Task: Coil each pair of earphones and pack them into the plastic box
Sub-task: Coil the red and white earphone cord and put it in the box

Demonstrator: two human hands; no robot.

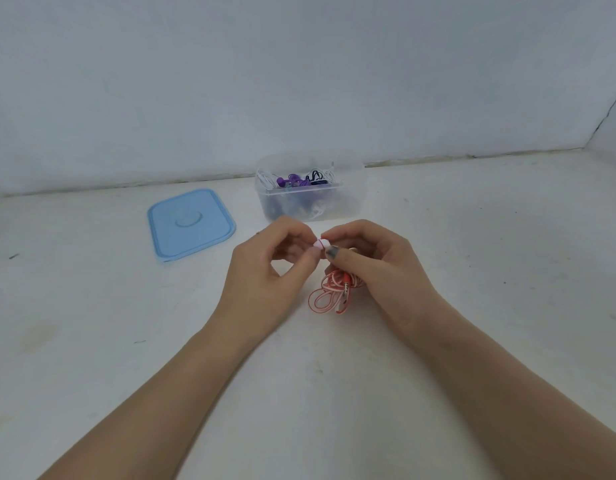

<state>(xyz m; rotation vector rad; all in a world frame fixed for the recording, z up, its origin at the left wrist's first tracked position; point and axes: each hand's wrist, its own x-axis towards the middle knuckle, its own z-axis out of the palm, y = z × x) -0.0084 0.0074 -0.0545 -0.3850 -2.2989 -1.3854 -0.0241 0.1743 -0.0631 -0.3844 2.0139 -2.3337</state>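
Two hands pinch one earbud

Both hands meet above the table (91,341). The left hand (265,271) and right hand (375,268) each pinch the white earbud (322,243) between fingertips. The red cord (329,294) hangs looped from the right hand. Behind, the box (310,202) holds other earphones (296,181); its blue lid (190,225) lies to its left.

Red-and-white earphones (329,292), blue lid (191,227), clear box (348,202), purple earphones (292,181)

Translucent plastic box (310,202); matt blue plastic lid (191,227); glossy rubbery earphone cable (329,294); scuffed matt table (472,237).
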